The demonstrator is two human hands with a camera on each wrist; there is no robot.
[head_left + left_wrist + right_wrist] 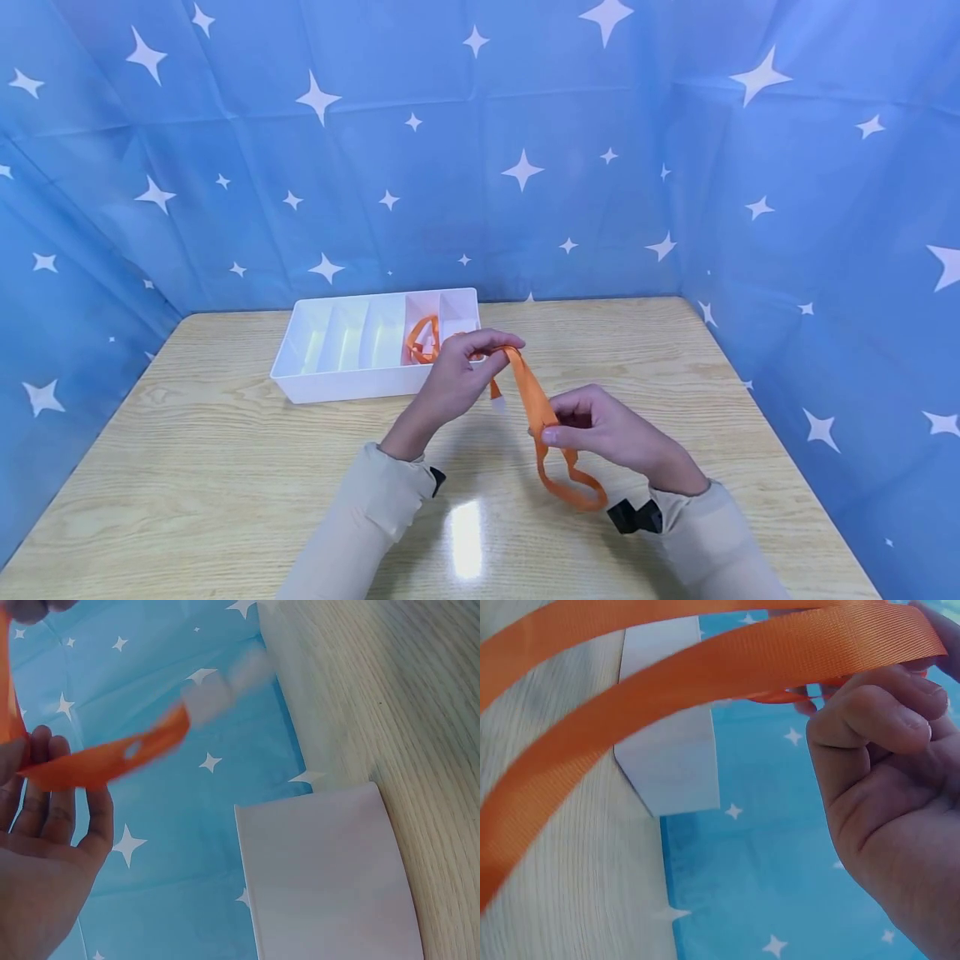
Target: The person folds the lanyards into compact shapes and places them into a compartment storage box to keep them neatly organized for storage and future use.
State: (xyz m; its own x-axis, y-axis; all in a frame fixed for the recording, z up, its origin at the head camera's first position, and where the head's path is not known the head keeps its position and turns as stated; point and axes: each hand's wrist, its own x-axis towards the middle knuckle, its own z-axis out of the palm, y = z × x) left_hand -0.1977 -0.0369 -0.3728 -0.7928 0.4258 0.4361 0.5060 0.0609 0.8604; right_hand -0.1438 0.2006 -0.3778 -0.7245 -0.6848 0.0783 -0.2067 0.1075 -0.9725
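Note:
An orange ribbed ribbon strap [533, 395] is stretched between the two hands above the table. My left hand [459, 377] pinches its upper part between thumb and fingers. From that hand a short end with a white tip [498, 404] hangs down; the tip is blurred in the left wrist view. Lower and to the right, my right hand [611, 427] pinches the strap between thumb and curled fingers. Below it the strap hangs in a loop [576, 497], whose two bands [667, 675] sweep across the right wrist view.
A white divided tray [352, 385] stands at the back of the wooden table [225, 483], behind my left hand. Another orange strap [417, 337] lies coiled in one of its compartments. A blue curtain with white stars [450, 150] borders the table at the back and sides.

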